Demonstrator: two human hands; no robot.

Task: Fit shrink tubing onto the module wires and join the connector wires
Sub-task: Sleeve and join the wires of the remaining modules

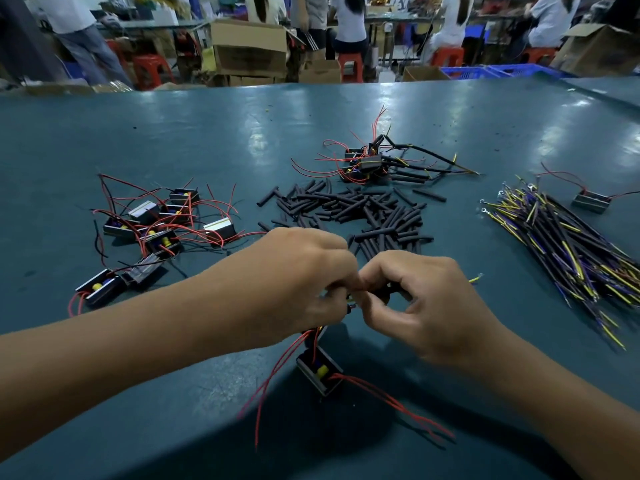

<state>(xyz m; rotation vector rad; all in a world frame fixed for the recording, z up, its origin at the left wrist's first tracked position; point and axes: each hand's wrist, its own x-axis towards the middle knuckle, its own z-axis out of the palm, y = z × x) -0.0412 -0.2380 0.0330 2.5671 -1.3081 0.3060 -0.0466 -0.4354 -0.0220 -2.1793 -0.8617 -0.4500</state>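
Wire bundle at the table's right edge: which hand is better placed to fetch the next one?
Right, probably. The right hand lies nearer the wire bundle, while the left hand sits on the far side, toward the modules. Both hands are pinching the current joint, so one must release first.

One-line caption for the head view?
Both hands, left and right, pinch wires above a module on the bench.

One head-worn view looks forward and down across the counter (173, 140) from the person's own seat. It sits close above the left hand (294, 282) and right hand (426, 306), which meet just below centre. The counter runs away toward 12 o'clock, where its far edge and a workshop with people appear, small and distant.
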